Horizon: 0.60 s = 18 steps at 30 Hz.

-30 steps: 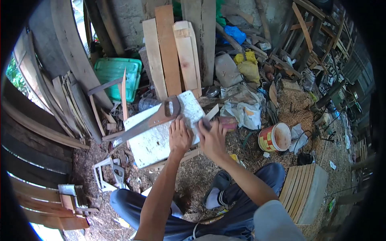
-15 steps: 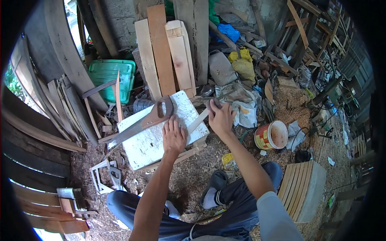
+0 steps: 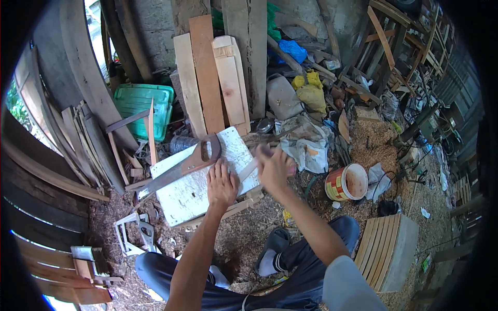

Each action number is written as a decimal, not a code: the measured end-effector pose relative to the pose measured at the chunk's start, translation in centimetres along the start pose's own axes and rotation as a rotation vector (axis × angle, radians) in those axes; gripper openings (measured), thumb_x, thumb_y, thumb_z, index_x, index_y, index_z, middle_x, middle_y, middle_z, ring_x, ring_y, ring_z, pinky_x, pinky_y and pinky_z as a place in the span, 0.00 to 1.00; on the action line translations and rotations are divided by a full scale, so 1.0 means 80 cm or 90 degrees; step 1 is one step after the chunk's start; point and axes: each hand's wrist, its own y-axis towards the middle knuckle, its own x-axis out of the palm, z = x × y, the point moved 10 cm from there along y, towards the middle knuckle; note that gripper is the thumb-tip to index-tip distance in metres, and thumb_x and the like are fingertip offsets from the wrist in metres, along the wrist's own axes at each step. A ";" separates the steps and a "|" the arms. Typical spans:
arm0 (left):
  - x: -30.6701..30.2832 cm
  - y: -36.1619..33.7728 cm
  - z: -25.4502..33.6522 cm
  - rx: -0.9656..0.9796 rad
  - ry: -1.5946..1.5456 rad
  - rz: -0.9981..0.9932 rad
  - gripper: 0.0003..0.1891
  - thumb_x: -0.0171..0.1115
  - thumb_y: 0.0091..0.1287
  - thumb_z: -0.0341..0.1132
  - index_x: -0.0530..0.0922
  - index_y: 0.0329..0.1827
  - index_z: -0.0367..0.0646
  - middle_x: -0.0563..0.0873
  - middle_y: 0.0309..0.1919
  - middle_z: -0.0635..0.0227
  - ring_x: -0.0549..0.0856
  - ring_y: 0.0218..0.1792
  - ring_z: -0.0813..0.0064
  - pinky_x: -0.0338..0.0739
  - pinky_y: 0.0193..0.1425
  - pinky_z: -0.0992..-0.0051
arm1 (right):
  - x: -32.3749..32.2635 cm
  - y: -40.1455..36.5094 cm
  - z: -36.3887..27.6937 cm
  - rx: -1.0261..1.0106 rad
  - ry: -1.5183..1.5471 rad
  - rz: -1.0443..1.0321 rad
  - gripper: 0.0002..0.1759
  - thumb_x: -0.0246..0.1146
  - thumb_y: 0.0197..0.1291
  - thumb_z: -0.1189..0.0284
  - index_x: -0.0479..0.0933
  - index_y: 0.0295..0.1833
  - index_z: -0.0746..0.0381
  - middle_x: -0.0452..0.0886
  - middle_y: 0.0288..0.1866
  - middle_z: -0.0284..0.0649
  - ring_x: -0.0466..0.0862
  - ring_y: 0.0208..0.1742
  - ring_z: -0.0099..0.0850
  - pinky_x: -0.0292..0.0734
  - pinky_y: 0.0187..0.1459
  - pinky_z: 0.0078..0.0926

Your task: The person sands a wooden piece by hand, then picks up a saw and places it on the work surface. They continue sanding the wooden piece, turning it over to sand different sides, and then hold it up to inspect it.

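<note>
My left hand (image 3: 221, 184) lies flat, fingers apart, on a white painted board (image 3: 189, 194) that rests low on the sawdust floor. It presses down the near end of a thin wooden strip (image 3: 248, 169) lying across the board's right corner. My right hand (image 3: 273, 166) is blurred with motion just right of the strip, closed around a small dark tool (image 3: 264, 151); what kind of tool I cannot tell. A hand saw (image 3: 179, 167) with a brown handle lies diagonally on the board, left of my left hand.
Planks (image 3: 207, 72) lean on the wall behind, with a green crate (image 3: 145, 103) to their left. A red and yellow bucket (image 3: 346, 182) and white sacks (image 3: 308, 145) sit right of the board. A slatted wooden stool (image 3: 389, 249) stands by my right leg.
My right hand reached forward along the strip half a second ago and has now pulled back toward me. My left hand stayed on the board. The saw has not moved.
</note>
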 end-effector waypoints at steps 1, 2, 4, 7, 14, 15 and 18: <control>0.002 -0.001 -0.001 -0.005 -0.003 -0.007 0.25 0.46 0.73 0.41 0.69 0.68 0.35 0.69 0.71 0.53 0.66 0.71 0.53 0.57 0.77 0.56 | -0.005 -0.032 -0.024 -0.057 0.044 -0.027 0.26 0.67 0.58 0.69 0.79 0.64 0.48 0.73 0.52 0.48 0.71 0.55 0.48 0.59 0.53 0.50; 0.004 -0.001 -0.003 -0.009 -0.005 -0.014 0.25 0.46 0.73 0.41 0.68 0.68 0.35 0.68 0.71 0.53 0.66 0.71 0.53 0.57 0.77 0.56 | -0.006 -0.050 -0.042 -0.114 0.090 -0.054 0.27 0.66 0.58 0.70 0.78 0.65 0.48 0.73 0.52 0.47 0.71 0.54 0.47 0.59 0.53 0.50; 0.007 -0.002 -0.006 -0.009 0.013 -0.003 0.25 0.46 0.73 0.41 0.68 0.68 0.35 0.68 0.71 0.54 0.66 0.71 0.53 0.57 0.77 0.56 | -0.010 -0.032 -0.023 -0.121 0.055 -0.035 0.27 0.66 0.58 0.70 0.78 0.65 0.48 0.73 0.52 0.47 0.71 0.54 0.47 0.59 0.52 0.50; 0.006 -0.005 -0.002 0.008 0.022 -0.017 0.25 0.46 0.73 0.41 0.68 0.67 0.35 0.68 0.71 0.55 0.66 0.71 0.54 0.57 0.77 0.56 | -0.002 0.022 0.032 0.033 -0.001 -0.029 0.28 0.68 0.58 0.69 0.78 0.66 0.45 0.73 0.53 0.46 0.72 0.56 0.46 0.60 0.53 0.49; 0.001 0.005 -0.002 0.008 0.015 0.015 0.24 0.46 0.73 0.40 0.69 0.66 0.34 0.69 0.70 0.55 0.67 0.70 0.54 0.58 0.76 0.57 | -0.003 -0.049 -0.031 -0.151 0.106 -0.077 0.30 0.68 0.57 0.70 0.76 0.67 0.43 0.73 0.55 0.45 0.71 0.57 0.45 0.60 0.53 0.52; 0.003 -0.001 -0.003 0.002 0.016 0.015 0.23 0.47 0.73 0.40 0.69 0.66 0.34 0.69 0.70 0.54 0.67 0.70 0.54 0.59 0.76 0.57 | -0.010 -0.033 -0.024 -0.156 0.027 -0.075 0.30 0.68 0.57 0.71 0.77 0.67 0.43 0.73 0.56 0.44 0.71 0.58 0.45 0.60 0.53 0.52; 0.000 -0.001 0.000 -0.001 0.015 -0.023 0.24 0.47 0.73 0.39 0.66 0.68 0.34 0.68 0.70 0.53 0.66 0.71 0.53 0.58 0.76 0.56 | -0.005 0.022 0.039 0.012 0.017 -0.023 0.29 0.67 0.57 0.72 0.78 0.66 0.44 0.73 0.55 0.44 0.71 0.58 0.45 0.60 0.54 0.52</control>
